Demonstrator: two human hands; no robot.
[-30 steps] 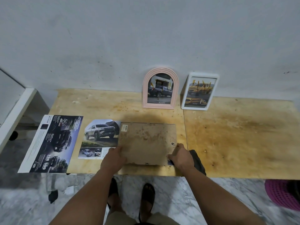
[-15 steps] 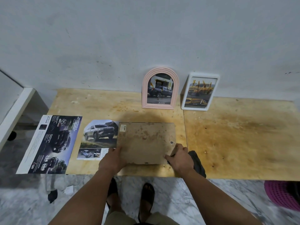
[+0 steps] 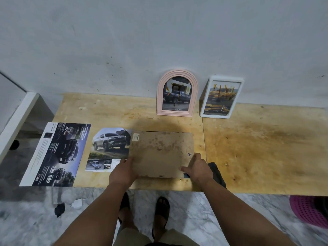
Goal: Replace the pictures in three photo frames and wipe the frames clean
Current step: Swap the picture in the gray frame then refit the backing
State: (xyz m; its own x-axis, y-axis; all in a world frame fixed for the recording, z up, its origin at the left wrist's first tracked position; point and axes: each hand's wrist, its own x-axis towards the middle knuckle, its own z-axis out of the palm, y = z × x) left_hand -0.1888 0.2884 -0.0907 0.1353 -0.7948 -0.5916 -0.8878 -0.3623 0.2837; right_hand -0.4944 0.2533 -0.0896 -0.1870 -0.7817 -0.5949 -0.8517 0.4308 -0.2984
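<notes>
ok so I've got both hands on the third frame (image 3: 160, 153), which is lying face down on the desk (image 3: 257, 148) with its stained brown backing board up. My left hand (image 3: 122, 172) grips the near left corner, fingers tucked under the edge, thumb side on top. My right hand (image 3: 198, 168) is at the near right corner, thumb stretched along the near edge of the board and fingers curled round the side. The hands are well apart, one at each end of the frame's near edge.

Just left of my left hand, a car picture (image 3: 108, 150) lies flat, its right edge tucked under the frame. Further left there's a dark brochure (image 3: 56, 155) hanging partly off the desk edge. Right beside my right hand sits a dark cloth (image 3: 217, 173), touching the wrist area as far as I can tell.

Beyond the hands, against the wall, a pink arched frame (image 3: 177, 93) and a white frame (image 3: 221, 97) stand upright side by side, each with a truck picture in it
</notes>
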